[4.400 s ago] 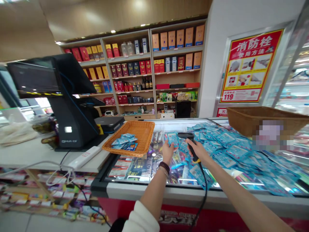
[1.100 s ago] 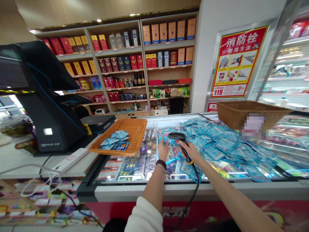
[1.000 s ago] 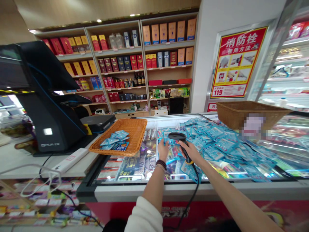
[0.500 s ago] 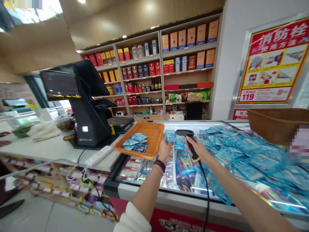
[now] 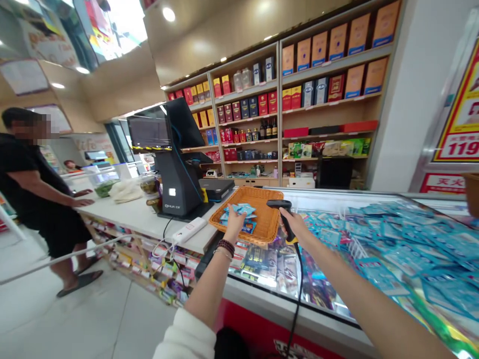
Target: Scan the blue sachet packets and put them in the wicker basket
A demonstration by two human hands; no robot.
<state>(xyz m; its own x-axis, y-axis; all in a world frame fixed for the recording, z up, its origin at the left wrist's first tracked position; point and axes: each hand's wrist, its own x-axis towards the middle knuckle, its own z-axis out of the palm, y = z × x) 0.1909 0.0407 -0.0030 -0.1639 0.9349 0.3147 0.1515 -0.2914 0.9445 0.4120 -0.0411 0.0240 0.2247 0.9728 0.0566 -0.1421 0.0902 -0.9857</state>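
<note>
My right hand [image 5: 295, 227] grips a black barcode scanner [image 5: 279, 205] with a yellow band and a black cord, held above the glass lid of a chest freezer [image 5: 337, 309]. My left hand [image 5: 235, 223], with a bead bracelet on the wrist, reaches over a flat orange wicker tray [image 5: 267, 227] and holds a small blue packet [image 5: 243, 209] at the little heap of blue packets in the tray. Many more blue packets [image 5: 396, 239] lie spread over the freezer lid to the right.
A black point-of-sale terminal [image 5: 175, 164] stands on the white counter [image 5: 138, 219] left of the tray, with a white power strip [image 5: 189, 230] beside it. A person in black [image 5: 33, 184] leans on the counter's far left. Shelves of boxed goods [image 5: 284, 99] fill the back wall.
My left hand has carried a blue packet from beside the scanner leftward over the orange tray. The view has swung left, bringing the person in black into sight.
</note>
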